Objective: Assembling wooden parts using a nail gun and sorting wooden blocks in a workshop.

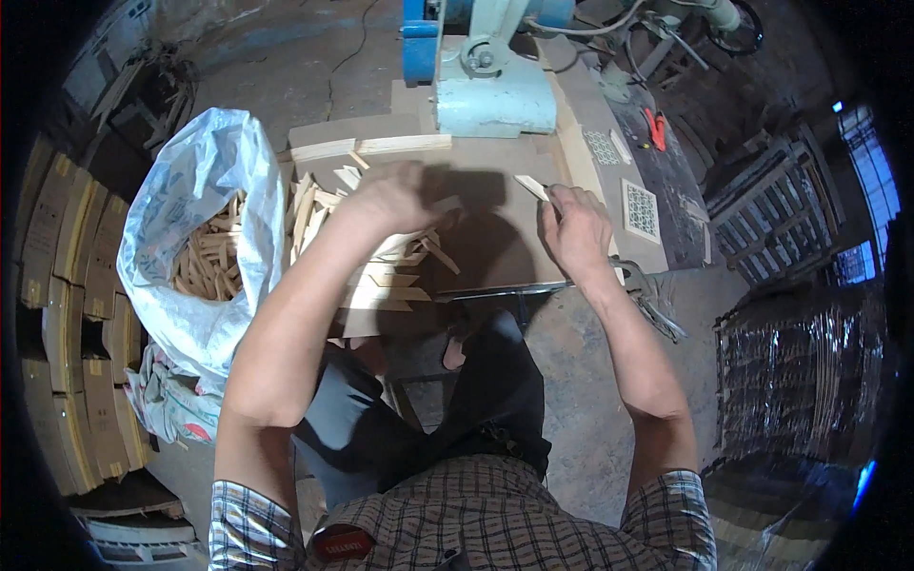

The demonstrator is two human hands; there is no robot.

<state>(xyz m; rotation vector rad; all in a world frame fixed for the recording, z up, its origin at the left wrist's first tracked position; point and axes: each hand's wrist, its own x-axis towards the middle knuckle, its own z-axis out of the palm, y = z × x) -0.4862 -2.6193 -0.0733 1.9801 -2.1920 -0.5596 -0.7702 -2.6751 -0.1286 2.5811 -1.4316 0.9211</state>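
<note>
My right hand pinches a short, pale wooden strip with a slanted end, over the right part of the work table. Over the pile of loose wooden strips on the table's left part is my left hand, smeared by motion. Whether its fingers hold anything cannot be made out. Several strips with angled ends lie below the left hand at the near table edge.
A white plastic bag full of wooden pieces stands left of the table. At the far edge sits a pale green machine. A patterned lattice panel and a red-handled tool lie at right. Stacked cartons line the left.
</note>
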